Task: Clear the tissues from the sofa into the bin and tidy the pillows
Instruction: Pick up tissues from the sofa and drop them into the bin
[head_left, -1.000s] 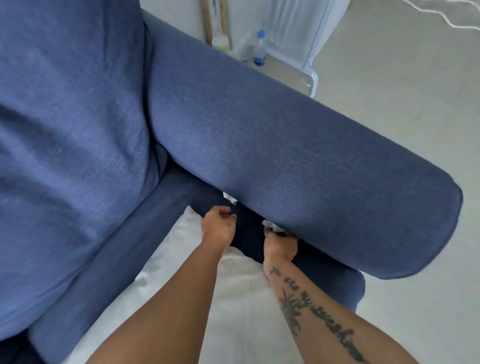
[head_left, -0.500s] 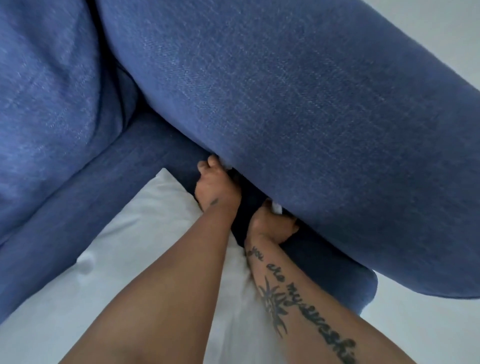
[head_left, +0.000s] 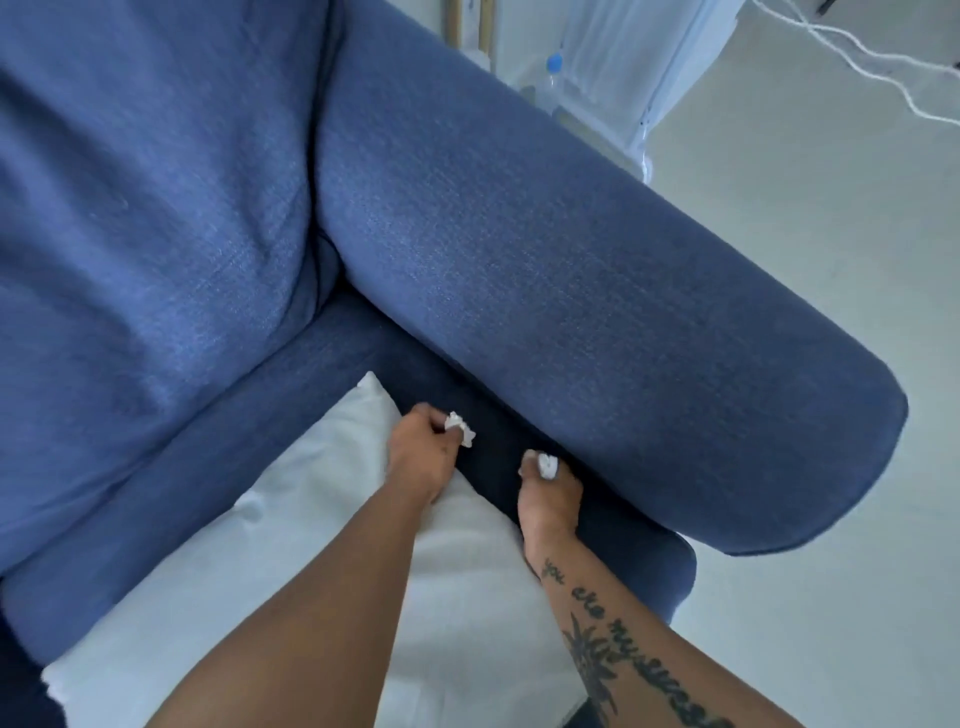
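Down on the seat cushion (head_left: 493, 415), close against the armrest (head_left: 571, 291), both hands have paper in them. I see the left hand (head_left: 421, 454) with its fingers curled and its thumb pinching a crumpled white tissue (head_left: 461, 428). The wad pokes out past the knuckles toward the armrest, and I cannot tell how much more sits inside the fist. The right hand (head_left: 548, 501) pinches a second tissue (head_left: 546, 462) at its fingertips. It is a small white lump that the fingers mostly cover, so its shape is hard to make out. Whether either wad touches the fabric I cannot tell.

A strip of dark blue seat shows between the two hands. The left hand lies over the far corner of a white pillow (head_left: 311, 545) that rests on the seat under both forearms, its near end cut off by the bottom edge. The right forearm carries a tattoo (head_left: 608, 639) of script and a leaf-like figure, and the lettering runs out of view.

The armrest slants from top centre to the right, with its rounded end over the pale floor (head_left: 805, 338). A blue back cushion (head_left: 156, 208) fills the left side.

Beyond the armrest, blurred, stand a clear bottle (head_left: 554, 70) with a blue cap, half hidden, a white frame (head_left: 660, 93) and two wooden poles (head_left: 470, 21) clipped by the top edge. A white cord (head_left: 883, 78) trails across the floor at upper right.
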